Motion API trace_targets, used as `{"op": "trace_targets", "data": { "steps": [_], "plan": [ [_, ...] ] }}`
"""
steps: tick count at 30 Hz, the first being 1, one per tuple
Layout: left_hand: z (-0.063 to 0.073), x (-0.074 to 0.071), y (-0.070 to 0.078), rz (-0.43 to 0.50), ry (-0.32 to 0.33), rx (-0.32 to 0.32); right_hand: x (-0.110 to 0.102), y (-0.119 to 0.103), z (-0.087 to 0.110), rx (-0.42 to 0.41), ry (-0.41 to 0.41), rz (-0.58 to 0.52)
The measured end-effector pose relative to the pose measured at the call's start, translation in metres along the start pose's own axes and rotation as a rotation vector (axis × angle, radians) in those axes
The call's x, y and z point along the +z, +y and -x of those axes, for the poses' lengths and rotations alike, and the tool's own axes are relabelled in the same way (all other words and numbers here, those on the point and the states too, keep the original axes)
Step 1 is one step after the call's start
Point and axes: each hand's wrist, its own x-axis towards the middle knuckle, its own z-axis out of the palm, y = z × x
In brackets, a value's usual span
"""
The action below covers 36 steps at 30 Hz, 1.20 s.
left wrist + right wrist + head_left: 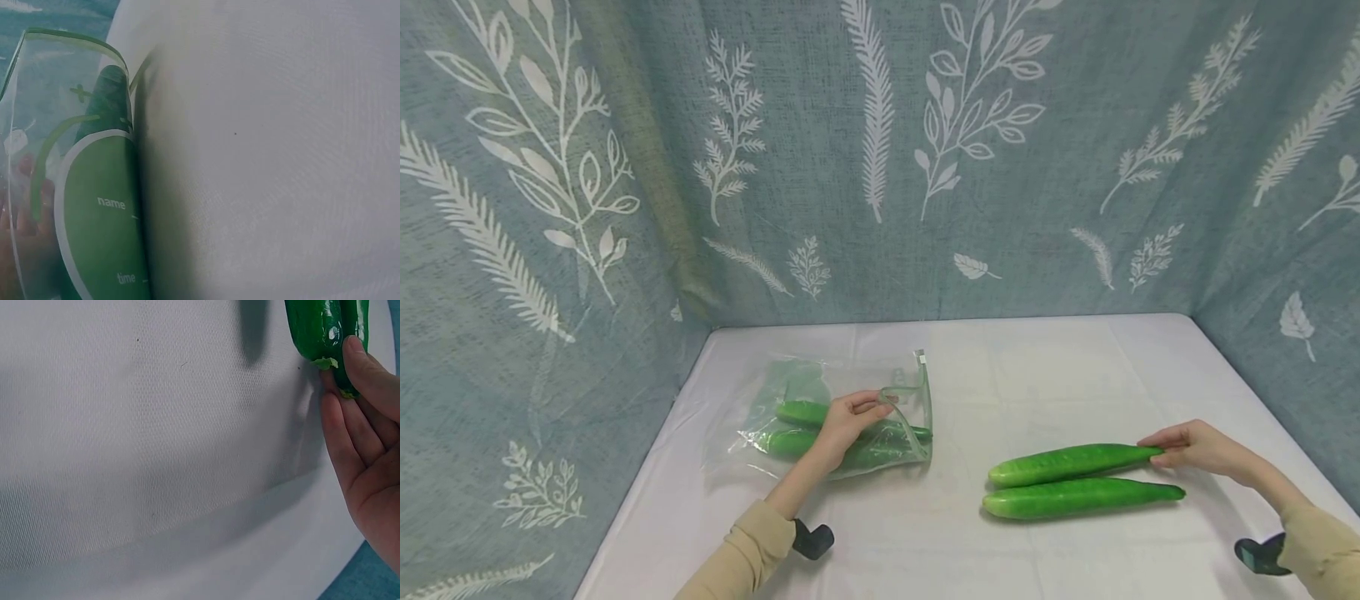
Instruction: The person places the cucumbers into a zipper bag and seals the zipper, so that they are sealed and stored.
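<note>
In the head view a clear zip bag lies at the left with two green cucumbers inside it. My left hand pinches the bag near its open, green-trimmed mouth on the right side. The left wrist view shows the bag's green label, printed "name" and "time", with fingers blurred behind the plastic. Two more cucumbers lie side by side at the right, outside the bag. My right hand pinches the narrow end of the farther cucumber between thumb and fingers; the nearer cucumber is not held.
A white cloth covers the table. Blue-green curtains with white leaf prints stand at the back and both sides. A dark wrist-worn device sits at the left sleeve, another dark device at the right.
</note>
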Motion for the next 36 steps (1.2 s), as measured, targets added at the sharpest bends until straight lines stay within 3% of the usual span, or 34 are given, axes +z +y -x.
{"op": "trace_targets", "data": {
  "steps": [7, 15, 24, 36],
  "plan": [
    [0.0041, -0.0032, -0.0030, 0.006, -0.044, 0.093, 0.0007, 0.0007, -0.0004, 0.030, 0.004, -0.013],
    [-0.0014, -0.0009, -0.0024, 0.035, -0.016, -0.022, 0.0023, -0.0021, 0.0009, 0.063, 0.009, -0.016],
    [-0.0003, -0.0012, -0.0028, 0.043, -0.031, 0.005, 0.0038, -0.0012, 0.0011, 0.087, 0.025, 0.003],
    [-0.0015, -0.0046, -0.0058, 0.057, -0.104, 0.029, 0.0079, 0.0026, 0.0039, 0.085, 0.044, -0.032]
  ]
}}
